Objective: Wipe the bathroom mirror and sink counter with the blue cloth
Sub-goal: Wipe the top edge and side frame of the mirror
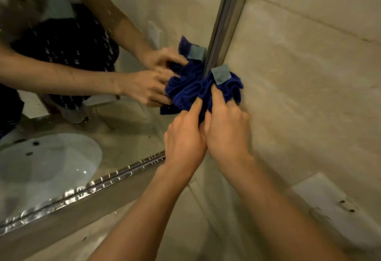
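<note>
Both my left hand (185, 135) and right hand (225, 128) pinch the bunched cloth (206, 89) just beyond my fingertips against the mirror (115, 116) edge, where I judge its folds could snag on the frame (222, 23) and skip the glass

Blue cloth (224, 89) bunched against mirror (115, 87) edge

Left hand (185, 137), right hand (225, 130) gripping bunched blue cloth (222, 89), mirror (82, 75) edge
</note>
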The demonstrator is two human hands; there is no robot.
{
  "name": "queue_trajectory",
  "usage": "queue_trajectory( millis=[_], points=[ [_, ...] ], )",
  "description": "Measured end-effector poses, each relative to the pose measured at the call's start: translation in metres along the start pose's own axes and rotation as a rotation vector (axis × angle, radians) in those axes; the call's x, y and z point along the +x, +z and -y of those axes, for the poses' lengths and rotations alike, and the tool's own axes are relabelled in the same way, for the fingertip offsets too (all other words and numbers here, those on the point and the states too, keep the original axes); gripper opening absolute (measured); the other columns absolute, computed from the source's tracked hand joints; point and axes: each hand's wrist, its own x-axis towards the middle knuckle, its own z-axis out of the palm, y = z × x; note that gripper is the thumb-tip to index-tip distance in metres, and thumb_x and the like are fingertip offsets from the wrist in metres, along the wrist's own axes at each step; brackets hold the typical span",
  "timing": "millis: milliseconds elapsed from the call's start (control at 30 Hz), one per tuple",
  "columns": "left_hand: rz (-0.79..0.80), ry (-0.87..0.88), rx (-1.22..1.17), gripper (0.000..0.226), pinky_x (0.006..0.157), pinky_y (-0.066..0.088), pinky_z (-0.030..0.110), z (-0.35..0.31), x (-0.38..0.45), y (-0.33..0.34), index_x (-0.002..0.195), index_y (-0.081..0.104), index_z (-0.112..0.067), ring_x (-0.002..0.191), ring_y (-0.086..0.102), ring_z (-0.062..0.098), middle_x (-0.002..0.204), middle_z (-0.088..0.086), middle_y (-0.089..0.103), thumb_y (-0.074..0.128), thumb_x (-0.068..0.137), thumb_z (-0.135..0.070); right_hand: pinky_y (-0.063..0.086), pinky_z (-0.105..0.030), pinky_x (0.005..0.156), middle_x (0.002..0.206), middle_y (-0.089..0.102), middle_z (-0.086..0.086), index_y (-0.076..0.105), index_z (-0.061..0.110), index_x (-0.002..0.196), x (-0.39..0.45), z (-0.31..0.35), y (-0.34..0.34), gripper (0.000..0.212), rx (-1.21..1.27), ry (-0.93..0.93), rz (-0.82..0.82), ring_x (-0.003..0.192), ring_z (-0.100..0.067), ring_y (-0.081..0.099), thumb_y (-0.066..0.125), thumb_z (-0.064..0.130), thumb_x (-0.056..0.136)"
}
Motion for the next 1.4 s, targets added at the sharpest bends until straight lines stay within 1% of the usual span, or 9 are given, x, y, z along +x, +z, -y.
queue_trajectory(
  millis=[200, 267, 367, 533, 633, 800, 933, 1133, 1400],
  points=[
    [0.076, -0.074, -0.120, 0.027, 0.070, 0.053, 0.046, 0.041, -0.016, 0.023, 0.116, 0.058, -0.033, 0.085, 0.064, 0.028, 0.094, 0.000, 0.069, 0.049, 0.091, -0.038, 0.037, -0.035, 0.068, 0.115, 0.061, -0.014, 0.035, 0.016, 0.142, -0.023, -0.007, 0.026, 0.043, -0.099, 0.060, 0.268, 0.099, -0.033, 0.062, 0.044, 0.020, 0.100],
    [0.145, -0.106, -0.077, 0.027, 0.074, 0.054, 0.046, 0.048, -0.019, 0.027, 0.117, 0.057, -0.032, 0.089, 0.064, 0.029, 0.097, 0.001, 0.070, 0.047, 0.092, -0.037, 0.039, -0.035, 0.070, 0.115, 0.063, -0.013, 0.039, 0.017, 0.140, -0.028, -0.006, 0.030, 0.041, -0.082, 0.112, 0.317, 0.102, -0.032, 0.062, 0.045, 0.019, 0.099],
    [0.139, -0.126, -0.088, 0.041, 0.084, 0.052, 0.046, 0.047, -0.029, 0.025, 0.136, 0.051, -0.028, 0.104, 0.064, 0.031, 0.113, 0.005, 0.070, 0.048, 0.096, -0.034, 0.047, -0.039, 0.082, 0.116, 0.066, -0.012, 0.044, 0.020, 0.141, -0.028, -0.003, 0.024, 0.044, -0.011, 0.171, 0.339, 0.104, -0.031, 0.061, 0.048, 0.019, 0.097],
    [-0.044, 0.064, -0.173, 0.060, 0.095, 0.049, 0.046, -0.004, -0.002, -0.019, 0.149, 0.043, -0.024, 0.115, 0.061, 0.033, 0.126, 0.012, 0.066, 0.052, 0.090, -0.030, 0.045, -0.038, 0.080, 0.110, 0.068, -0.012, 0.059, 0.020, 0.128, 0.009, 0.008, -0.032, 0.036, 0.220, 0.150, -0.076, 0.100, -0.034, 0.062, 0.053, 0.020, 0.092],
    [-0.124, 0.187, -0.163, 0.062, 0.102, 0.047, 0.042, -0.047, 0.026, -0.053, 0.148, 0.043, -0.026, 0.124, 0.058, 0.023, 0.135, 0.002, 0.062, 0.055, 0.088, -0.030, 0.040, -0.030, 0.080, 0.109, 0.069, -0.004, 0.062, 0.020, 0.120, 0.040, 0.014, -0.077, 0.030, 0.271, 0.139, -0.228, 0.101, -0.026, 0.062, 0.052, 0.018, 0.091],
    [-0.090, 0.173, -0.061, 0.054, 0.099, 0.046, 0.041, -0.055, 0.031, -0.059, 0.146, 0.045, -0.028, 0.124, 0.056, 0.027, 0.134, 0.000, 0.062, 0.055, 0.093, -0.026, 0.046, -0.033, 0.084, 0.113, 0.067, -0.004, 0.059, 0.023, 0.126, 0.046, 0.020, -0.082, 0.033, 0.221, 0.134, -0.105, 0.105, -0.024, 0.060, 0.050, 0.017, 0.094],
    [-0.043, 0.118, -0.053, 0.043, 0.087, 0.050, 0.047, -0.027, 0.018, -0.036, 0.138, 0.048, -0.032, 0.110, 0.061, 0.029, 0.118, 0.002, 0.067, 0.051, 0.096, -0.028, 0.051, -0.042, 0.081, 0.105, 0.066, -0.011, 0.057, 0.017, 0.125, 0.030, 0.012, -0.048, 0.033, 0.173, 0.115, -0.030, 0.097, -0.031, 0.061, 0.050, 0.015, 0.093],
    [0.038, -0.002, -0.055, 0.025, 0.072, 0.051, 0.045, 0.021, -0.004, 0.003, 0.120, 0.054, -0.033, 0.090, 0.062, 0.029, 0.095, 0.002, 0.066, 0.050, 0.095, -0.029, 0.046, -0.039, 0.074, 0.099, 0.066, -0.014, 0.052, 0.013, 0.129, -0.003, -0.003, 0.006, 0.033, 0.050, 0.063, 0.132, 0.089, -0.032, 0.063, 0.048, 0.016, 0.097],
    [0.119, -0.187, -0.073, 0.039, 0.082, 0.052, 0.044, 0.091, -0.033, 0.057, 0.133, 0.056, -0.031, 0.108, 0.062, 0.029, 0.115, 0.003, 0.069, 0.052, 0.094, -0.028, 0.048, -0.042, 0.072, 0.100, 0.066, -0.016, 0.049, 0.010, 0.124, -0.042, -0.017, 0.076, 0.027, -0.011, 0.119, 0.379, 0.092, -0.037, 0.063, 0.044, 0.015, 0.098]
  ],
)
